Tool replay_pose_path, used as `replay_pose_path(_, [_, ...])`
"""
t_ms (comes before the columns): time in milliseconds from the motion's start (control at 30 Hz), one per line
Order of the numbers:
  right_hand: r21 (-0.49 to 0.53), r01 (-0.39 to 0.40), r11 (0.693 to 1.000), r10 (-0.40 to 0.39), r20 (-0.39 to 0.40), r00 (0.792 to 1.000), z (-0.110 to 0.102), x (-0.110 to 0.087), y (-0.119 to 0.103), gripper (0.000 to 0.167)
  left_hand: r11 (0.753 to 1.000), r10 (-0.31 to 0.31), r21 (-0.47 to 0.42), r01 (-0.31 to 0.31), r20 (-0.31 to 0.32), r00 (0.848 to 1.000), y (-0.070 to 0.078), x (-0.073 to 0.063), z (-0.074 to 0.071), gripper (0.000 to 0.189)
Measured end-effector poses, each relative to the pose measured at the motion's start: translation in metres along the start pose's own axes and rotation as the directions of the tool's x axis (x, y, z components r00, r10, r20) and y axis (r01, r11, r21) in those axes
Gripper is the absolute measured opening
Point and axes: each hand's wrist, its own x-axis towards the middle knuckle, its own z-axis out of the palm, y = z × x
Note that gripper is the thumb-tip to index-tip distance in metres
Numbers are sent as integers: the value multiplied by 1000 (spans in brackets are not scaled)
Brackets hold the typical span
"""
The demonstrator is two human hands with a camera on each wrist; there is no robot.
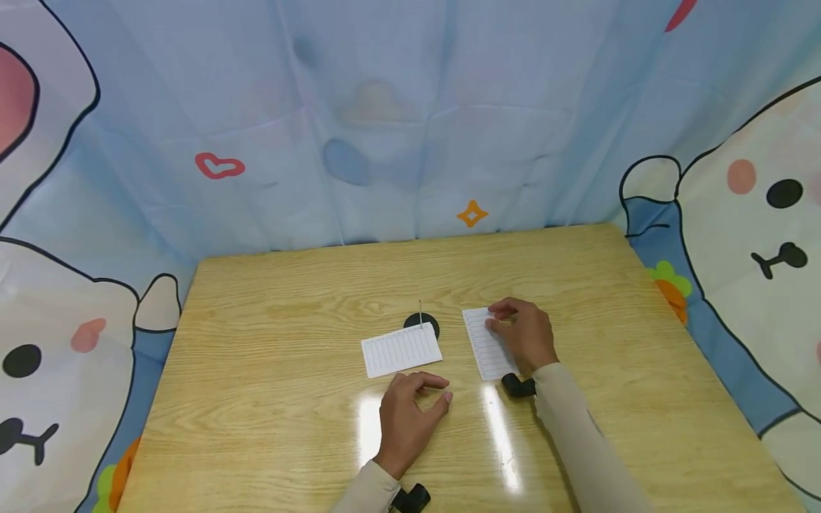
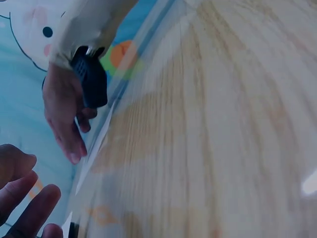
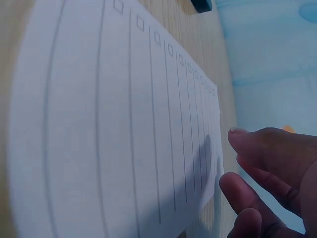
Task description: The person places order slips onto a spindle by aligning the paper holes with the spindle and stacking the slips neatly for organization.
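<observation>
Two white ruled paper slips with small checkboxes are on the wooden table. The left slip [image 1: 402, 350] overlaps a black round base [image 1: 431, 320] from which a thin upright metal spike [image 1: 420, 311] rises; its upper edge meets the foot of the spike. The right slip [image 1: 482, 349] lies apart, to the right of the base. My right hand [image 1: 527, 333] hovers at the right slip's far end, thumb and fingers bent a little with a gap between them. Just in front of the left slip, my left hand [image 1: 410, 419] has its thumb and fingers spread, holding nothing.
The wooden table [image 1: 269, 335] ends at a printed blue curtain [image 1: 385, 142] behind it and at the sides. Each wrist wears a black camera, such as the right wrist camera [image 1: 517, 385]. Bright reflections show on the near tabletop.
</observation>
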Motion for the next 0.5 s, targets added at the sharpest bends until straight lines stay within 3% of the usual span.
replay_pose_path(300, [-60,-48,997,49,25,998,9,17,-3,16,1000,-8,-25,10,57,998,2,-10,13,14])
replay_pose_path(500, [-77,-96,992,98,24,995,9,25,-6,10,1000,13,-14,-12,44,999,3,-11,13,14])
